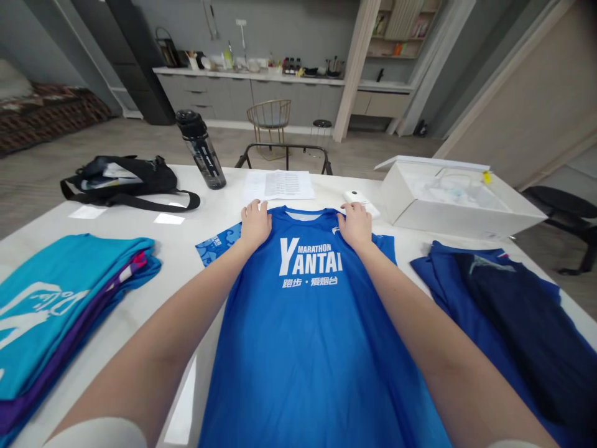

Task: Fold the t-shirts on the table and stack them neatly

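A blue short-sleeved T-shirt (298, 336) lies spread front side up on the white table, its collar at the far end and its lower part running out of view toward me. White print across its chest reads "MARATHON YANTAI". At the left shoulder seam, my left hand (256, 225) is closed on the fabric with fingers bent over the top edge. My right hand (355, 224) grips the opposite shoulder the same way. Both sleeves lie out to the sides, the left one patterned. The fingertips are partly hidden behind the hands.
Folded turquoise and purple shirts (69, 298) are stacked at left, dark blue garments (504, 311) at right. Along the far side are a black bag (125, 180), a water bottle (201, 149), printed paper (280, 185), a small white device (361, 202) and an open white box (466, 208).
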Demonstrator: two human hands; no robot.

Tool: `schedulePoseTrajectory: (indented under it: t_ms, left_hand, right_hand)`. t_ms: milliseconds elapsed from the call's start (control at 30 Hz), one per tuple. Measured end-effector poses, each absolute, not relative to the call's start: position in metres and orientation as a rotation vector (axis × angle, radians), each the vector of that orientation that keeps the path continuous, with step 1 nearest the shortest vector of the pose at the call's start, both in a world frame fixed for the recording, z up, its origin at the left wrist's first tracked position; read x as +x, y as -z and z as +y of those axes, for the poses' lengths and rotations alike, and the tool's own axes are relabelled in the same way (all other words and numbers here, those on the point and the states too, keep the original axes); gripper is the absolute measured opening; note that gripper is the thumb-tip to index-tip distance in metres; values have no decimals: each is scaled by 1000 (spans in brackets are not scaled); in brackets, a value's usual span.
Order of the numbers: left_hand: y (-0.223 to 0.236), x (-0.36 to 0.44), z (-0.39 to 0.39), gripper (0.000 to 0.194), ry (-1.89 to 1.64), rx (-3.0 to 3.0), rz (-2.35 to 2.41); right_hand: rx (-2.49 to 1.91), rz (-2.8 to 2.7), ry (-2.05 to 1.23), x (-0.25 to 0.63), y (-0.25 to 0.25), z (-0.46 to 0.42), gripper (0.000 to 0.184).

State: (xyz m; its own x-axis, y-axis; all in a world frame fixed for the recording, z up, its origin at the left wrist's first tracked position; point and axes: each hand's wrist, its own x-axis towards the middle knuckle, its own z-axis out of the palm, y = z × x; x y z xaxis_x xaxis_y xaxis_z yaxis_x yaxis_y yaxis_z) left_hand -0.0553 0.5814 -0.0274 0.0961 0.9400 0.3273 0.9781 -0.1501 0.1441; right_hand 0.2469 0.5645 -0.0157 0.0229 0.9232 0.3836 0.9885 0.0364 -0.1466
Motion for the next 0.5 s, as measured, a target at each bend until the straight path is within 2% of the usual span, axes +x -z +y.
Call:
schedulePoseTrajectory:
  t_ms: [133, 267, 500]
  left_hand:
    - [41, -52, 524, 62, 425, -2271, -2187]
    - [49, -64, 495, 75, 262, -2146, -2486]
    - [50, -108, 507, 75, 183, -2253, -2428]
  right_hand:
    - [-1942, -1847, -38, 250, 17, 511, 44]
    - [-2254, -1690, -232, 259, 35, 471, 61]
    - [-2377, -1812, -278, 284, 46, 466, 74]
